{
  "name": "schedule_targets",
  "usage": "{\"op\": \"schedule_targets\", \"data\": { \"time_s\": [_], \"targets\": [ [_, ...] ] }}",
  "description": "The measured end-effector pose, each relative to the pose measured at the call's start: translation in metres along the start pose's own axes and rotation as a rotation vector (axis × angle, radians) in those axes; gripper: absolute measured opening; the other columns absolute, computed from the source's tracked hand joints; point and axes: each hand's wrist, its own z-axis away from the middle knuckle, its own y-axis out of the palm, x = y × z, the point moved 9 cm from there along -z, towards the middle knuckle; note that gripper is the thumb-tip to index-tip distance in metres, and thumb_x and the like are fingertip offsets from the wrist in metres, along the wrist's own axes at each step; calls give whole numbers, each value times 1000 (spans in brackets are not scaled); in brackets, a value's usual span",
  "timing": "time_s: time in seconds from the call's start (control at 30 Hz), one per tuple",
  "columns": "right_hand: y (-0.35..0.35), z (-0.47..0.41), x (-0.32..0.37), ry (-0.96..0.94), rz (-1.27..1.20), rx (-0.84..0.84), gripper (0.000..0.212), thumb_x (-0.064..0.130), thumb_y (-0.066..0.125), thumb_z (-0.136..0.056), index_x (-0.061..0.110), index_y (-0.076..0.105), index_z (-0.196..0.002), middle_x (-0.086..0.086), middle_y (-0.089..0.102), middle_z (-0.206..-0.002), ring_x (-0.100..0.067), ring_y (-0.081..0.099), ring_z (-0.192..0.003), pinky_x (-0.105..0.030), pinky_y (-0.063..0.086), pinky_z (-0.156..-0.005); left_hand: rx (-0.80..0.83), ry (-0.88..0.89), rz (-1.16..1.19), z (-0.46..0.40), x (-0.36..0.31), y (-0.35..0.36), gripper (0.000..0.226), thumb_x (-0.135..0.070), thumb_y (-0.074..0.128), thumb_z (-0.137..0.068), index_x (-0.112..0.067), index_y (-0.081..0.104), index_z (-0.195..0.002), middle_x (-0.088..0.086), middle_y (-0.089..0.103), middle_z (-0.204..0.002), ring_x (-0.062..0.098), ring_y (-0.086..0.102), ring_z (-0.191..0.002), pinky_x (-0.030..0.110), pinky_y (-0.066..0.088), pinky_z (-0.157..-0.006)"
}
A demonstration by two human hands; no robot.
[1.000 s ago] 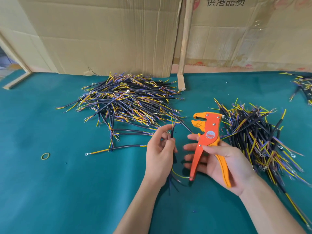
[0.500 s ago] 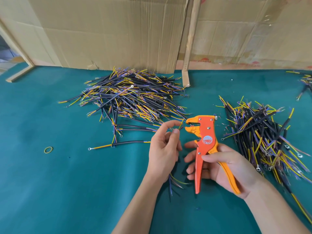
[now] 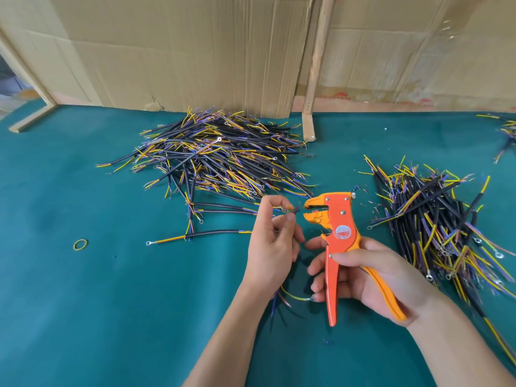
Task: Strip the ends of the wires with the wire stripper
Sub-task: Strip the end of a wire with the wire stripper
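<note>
Left hand (image 3: pixel 272 247) pinches a wire (image 3: pixel 290 210) between thumb and forefinger – its tip just short of the stripper's (image 3: pixel 335 233) open mouth; right hand (image 3: pixel 371 275) curls round the handles above the table (image 3: pixel 111 303).

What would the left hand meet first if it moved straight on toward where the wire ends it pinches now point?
Most likely the open mouth of the wire stripper, held by the right hand; the left hand aims its wire ends there, though depth is uncertain.
</note>
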Motion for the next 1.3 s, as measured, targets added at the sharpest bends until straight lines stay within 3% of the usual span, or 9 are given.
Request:
{"op": "schedule_targets", "data": {
  "time_s": [0.27, 0.43, 0.7, 0.87, 1.0, 1.13, 1.23, 1.3],
  "targets": [
    [0, 2, 4, -21, 25, -45, 35, 6, 71, -79, -6, 67, -112, -29, 60, -84, -41, 62, -69, -51, 57, -67, 25, 19, -54, 0, 3, 4, 9, -15, 45, -108, -19, 44, -100, 2, 60, -63, 19, 35, -45, 23, 31, -42],
    [1, 3, 6, -30, 54, -84, 22, 13, 74, -79, 0, 71, -96, -24, 57, -75, -36, 57, -60, -45, 54, -56, 11, 39, -101, 0, 2, 3, 13, -14, 47, -107, -24, 45, -98, 1, 61, -64, 20, 36, -47, 24, 32, -45],
    [2, 1, 5, -4, 57, -110, 28, 19, 76, -81, 2, 57, -93, -22, 54, -71, -33, 53, -54, -42, 52, -53, 9, 49, -62, 1, 1, 3, 14, -14, 46, -107, -24, 45, -98, 4, 61, -65, 18, 36, -46, 21, 33, -45],
    [6, 1, 4, -17, 48, -110, 23, 19, 79, -82, 9, 58, -76, -18, 48, -64, -27, 46, -48, -36, 46, -46, 9, 44, -42, 0, 2, 2, 15, -14, 45, -107, -26, 46, -97, 4, 62, -65, 18, 36, -45, 20, 33, -44],
    [-4, -2, 6, -70, 110, -223, 46, 33, 78, -81, 7, 44, -63, -9, 34, -50, -21, 32, -35, -25, 33, -39, 13, 50, -69, 0, 3, 2, 13, -16, 46, -107, -25, 45, -98, 5, 62, -66, 20, 36, -46, 22, 32, -44],
    [-3, -2, 5, -73, 16, -174, 43, 37, 85, -73, 6, 56, -78, -12, 42, -57, -22, 39, -38, -28, 39, -40, 12, 50, -57, 0, 2, 3, 12, -15, 46, -107, -24, 45, -98, 4, 62, -66, 20, 35, -46, 21, 31, -44],
    [-2, -3, 8, -56, -72, -90, 49, 34, 96, -62, 6, 68, -91, -26, 60, -76, -34, 58, -58, -44, 53, -55, -13, 39, -35, 1, 1, 1, 12, -17, 48, -103, -27, 46, -96, 4, 62, -66, 18, 34, -45, 20, 31, -44],
    [-11, -2, 10, -70, -79, -99, 58, 31, 97, -58, 4, 69, -101, -33, 63, -87, -40, 63, -67, -50, 56, -61, -30, 17, 3, 1, 2, 0, 8, -22, 51, -98, -27, 47, -94, 4, 61, -65, 15, 33, -44, 19, 30, -43]
  ]
}}
